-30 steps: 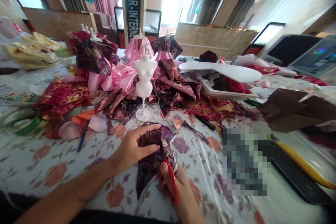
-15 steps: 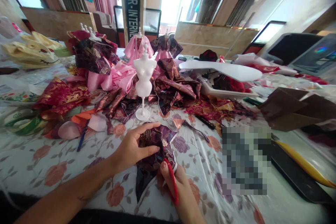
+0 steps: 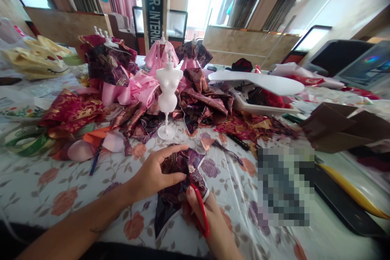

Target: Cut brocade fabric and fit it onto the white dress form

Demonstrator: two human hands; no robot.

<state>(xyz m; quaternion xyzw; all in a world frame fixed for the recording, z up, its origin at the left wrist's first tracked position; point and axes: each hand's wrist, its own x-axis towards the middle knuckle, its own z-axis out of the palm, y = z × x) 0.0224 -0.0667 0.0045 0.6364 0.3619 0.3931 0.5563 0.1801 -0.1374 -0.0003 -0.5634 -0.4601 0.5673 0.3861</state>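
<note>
Red-handled scissors (image 3: 204,215) sit gripped in your right hand (image 3: 215,217); your left hand (image 3: 150,176) holds dark brocade (image 3: 170,203). Sign (image 3: 153,8) reads "DZR-INTERNE", partly hidden. White tray (image 3: 271,110) contains something red (image 3: 273,98).

Left forearm (image 3: 82,221) extends toward 2 o'clock. Left hand (image 3: 149,176): thumb (image 3: 173,179) and index finger (image 3: 171,153) spread apart, tips directed toward 3 o'clock; remaining fingers hidden. Right forearm (image 3: 227,243) points to 11 o'clock; right hand (image 3: 215,215) curled, thumb uppermost.

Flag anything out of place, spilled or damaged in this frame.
A pixelated patch right of the red-handled scissors looks odd: it hides whatever lies there. Crumpled fabric lies behind the mannequin; no spill shows.
</note>
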